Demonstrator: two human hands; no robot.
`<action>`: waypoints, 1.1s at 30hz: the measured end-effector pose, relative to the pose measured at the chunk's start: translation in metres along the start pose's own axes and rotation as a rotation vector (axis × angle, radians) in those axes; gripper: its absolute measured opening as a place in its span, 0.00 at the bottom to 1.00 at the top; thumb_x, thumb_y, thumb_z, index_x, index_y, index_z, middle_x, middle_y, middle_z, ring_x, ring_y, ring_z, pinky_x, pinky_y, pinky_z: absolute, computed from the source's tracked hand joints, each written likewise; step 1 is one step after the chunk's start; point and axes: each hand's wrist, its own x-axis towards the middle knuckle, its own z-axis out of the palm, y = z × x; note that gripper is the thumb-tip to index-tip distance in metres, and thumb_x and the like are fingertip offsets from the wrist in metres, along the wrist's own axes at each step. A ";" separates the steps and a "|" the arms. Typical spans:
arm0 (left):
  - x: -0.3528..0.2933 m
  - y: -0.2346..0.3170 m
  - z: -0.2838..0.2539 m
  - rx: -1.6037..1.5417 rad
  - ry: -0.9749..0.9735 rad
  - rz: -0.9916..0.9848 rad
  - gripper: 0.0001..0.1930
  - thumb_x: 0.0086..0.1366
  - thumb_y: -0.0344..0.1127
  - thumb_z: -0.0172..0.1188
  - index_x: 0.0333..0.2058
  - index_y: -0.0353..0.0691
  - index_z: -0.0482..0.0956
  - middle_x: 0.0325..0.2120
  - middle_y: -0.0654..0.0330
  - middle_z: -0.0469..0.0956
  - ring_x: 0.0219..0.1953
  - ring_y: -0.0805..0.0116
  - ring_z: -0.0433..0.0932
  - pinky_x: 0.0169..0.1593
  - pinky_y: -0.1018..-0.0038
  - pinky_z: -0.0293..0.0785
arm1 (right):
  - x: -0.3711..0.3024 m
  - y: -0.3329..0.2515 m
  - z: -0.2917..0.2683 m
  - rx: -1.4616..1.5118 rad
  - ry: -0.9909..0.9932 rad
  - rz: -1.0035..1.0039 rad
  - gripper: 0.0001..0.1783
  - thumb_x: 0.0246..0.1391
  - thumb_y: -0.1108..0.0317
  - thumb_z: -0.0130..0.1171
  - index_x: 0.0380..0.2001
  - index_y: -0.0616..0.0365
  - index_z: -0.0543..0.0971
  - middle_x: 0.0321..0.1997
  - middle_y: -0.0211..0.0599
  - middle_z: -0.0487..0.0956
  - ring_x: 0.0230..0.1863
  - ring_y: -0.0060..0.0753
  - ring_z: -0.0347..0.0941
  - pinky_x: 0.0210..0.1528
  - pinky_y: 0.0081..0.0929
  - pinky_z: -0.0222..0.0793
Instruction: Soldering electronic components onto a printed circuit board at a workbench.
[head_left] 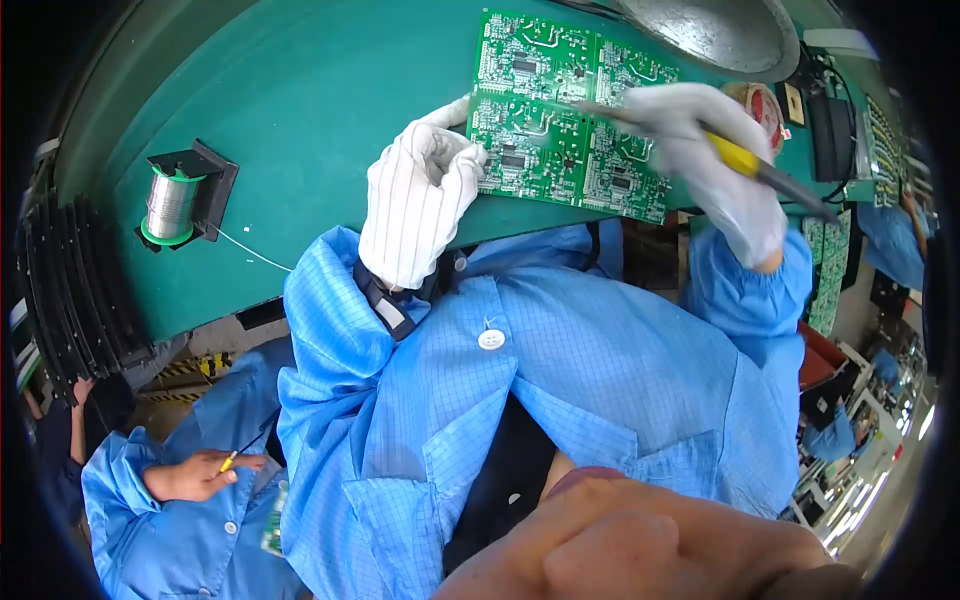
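OK, head view, only one. Green circuit-board panel (548, 152), four boards in a two-by-two block, lies on the green tabletop (310, 80) near its front edge, ahead of the person's chest, slightly skewed.

Left hand (422, 195), in a white striped glove, is at the panel's left edge: fingers curled, thumb and forefinger bent toward each other. Fingertips at the edge, but can't tell if they pinch it or anything else.

Right hand (715, 150), also white-gloved and motion-blurred, is closed around a soldering iron (733, 153), yellow grip, dark rear end. It slants down leftward, tip over the panel's middle. Blur hides whether the tip touches.

Left of the panel, well apart: solder spool (170, 207) with green flanges on a black stand (216, 188); a thin pale strand runs from it toward the left sleeve (335, 300).

Top right: round metal dish (705, 38), just behind the panel. Red-and-tan roll (768, 115) beside the right hand, black box (830, 138) further right.

Lower left: co-worker in blue, bare hand (203, 474) with a yellow-gripped tool (229, 461). Black racks (85, 285) at far left.
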 end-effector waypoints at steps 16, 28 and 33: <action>-0.001 0.007 0.002 0.013 0.015 0.035 0.11 0.66 0.35 0.61 0.42 0.36 0.78 0.45 0.55 0.85 0.39 0.56 0.82 0.50 0.62 0.76 | -0.048 0.002 0.005 0.035 0.201 0.201 0.19 0.67 0.66 0.52 0.56 0.62 0.80 0.49 0.34 0.82 0.41 0.21 0.76 0.45 0.22 0.74; -0.001 0.000 0.005 0.046 0.011 -0.053 0.09 0.64 0.35 0.63 0.40 0.37 0.78 0.54 0.54 0.82 0.45 0.53 0.81 0.54 0.58 0.75 | 0.006 0.012 0.051 -0.083 -0.039 -0.137 0.09 0.65 0.64 0.62 0.43 0.56 0.84 0.34 0.37 0.86 0.32 0.31 0.82 0.38 0.28 0.78; -0.001 -0.001 0.004 0.043 -0.014 -0.088 0.08 0.64 0.35 0.62 0.39 0.38 0.78 0.54 0.53 0.81 0.47 0.52 0.81 0.56 0.57 0.74 | 0.009 0.013 0.052 -0.097 -0.050 -0.163 0.09 0.64 0.64 0.62 0.42 0.57 0.84 0.37 0.38 0.87 0.34 0.33 0.83 0.39 0.29 0.78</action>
